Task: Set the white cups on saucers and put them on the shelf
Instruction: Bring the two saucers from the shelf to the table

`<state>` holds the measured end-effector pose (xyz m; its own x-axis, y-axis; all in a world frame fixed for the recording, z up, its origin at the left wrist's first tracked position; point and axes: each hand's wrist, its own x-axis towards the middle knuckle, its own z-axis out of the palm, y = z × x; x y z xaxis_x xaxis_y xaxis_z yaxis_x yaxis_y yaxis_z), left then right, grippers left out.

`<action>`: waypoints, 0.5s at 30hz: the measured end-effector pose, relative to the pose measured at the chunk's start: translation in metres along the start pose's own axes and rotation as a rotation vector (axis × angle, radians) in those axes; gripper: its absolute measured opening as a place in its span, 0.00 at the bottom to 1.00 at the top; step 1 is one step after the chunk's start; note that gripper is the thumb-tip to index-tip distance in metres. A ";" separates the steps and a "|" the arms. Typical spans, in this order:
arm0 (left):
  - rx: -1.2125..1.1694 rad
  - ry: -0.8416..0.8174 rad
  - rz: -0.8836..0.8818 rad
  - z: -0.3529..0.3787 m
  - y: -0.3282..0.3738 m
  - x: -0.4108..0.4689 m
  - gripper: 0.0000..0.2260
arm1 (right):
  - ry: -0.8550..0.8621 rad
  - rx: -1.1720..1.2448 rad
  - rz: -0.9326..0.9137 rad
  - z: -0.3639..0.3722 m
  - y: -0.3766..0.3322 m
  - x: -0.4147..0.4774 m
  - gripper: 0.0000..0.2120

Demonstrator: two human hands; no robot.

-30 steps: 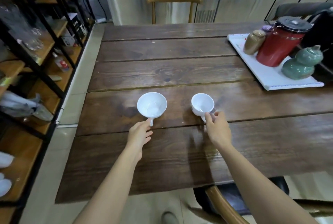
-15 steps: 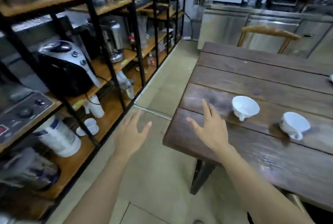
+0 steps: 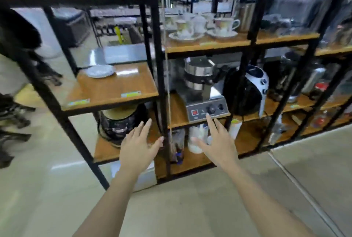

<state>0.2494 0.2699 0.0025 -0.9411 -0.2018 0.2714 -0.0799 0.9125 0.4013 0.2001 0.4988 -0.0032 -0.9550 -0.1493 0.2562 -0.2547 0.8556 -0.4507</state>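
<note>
Head view, heavy motion blur. Both hands are held out empty toward the black-framed shelf (image 3: 118, 92). Left hand (image 3: 138, 148): fingers spread, nothing gripped. Right hand (image 3: 219, 143): fingers spread too, index pointed toward the steel appliance (image 3: 204, 92), not touching it as far as can be told.

The white cups are not in this view, so their place cannot be confirmed from here. A small stack of saucers (image 3: 100, 71) is seen at the back of the left mid-level board; it is judged the likely pickup target. Patterned cups on saucers (image 3: 202, 27) are already parked on the upper right board.

Risks, as judged:
- Saucers sit deep behind the black upright (image 3: 158, 65); a fast reach could clip the frame or knock the stack.
- Stacked saucers may lift as a pair and the lower one be dropped.
- With this much blur, depth could be misjudged.
</note>
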 end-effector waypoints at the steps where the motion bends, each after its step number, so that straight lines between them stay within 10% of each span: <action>1: 0.018 0.018 -0.028 -0.006 -0.015 0.004 0.31 | -0.028 0.007 -0.050 0.012 -0.017 0.013 0.43; 15: 0.075 0.217 -0.235 -0.010 -0.138 0.158 0.32 | -0.114 0.171 -0.349 0.141 -0.163 0.221 0.42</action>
<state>0.1147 0.1088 -0.0006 -0.8027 -0.4734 0.3626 -0.3178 0.8541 0.4116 0.0091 0.2570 0.0065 -0.8151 -0.4784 0.3267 -0.5789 0.6506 -0.4916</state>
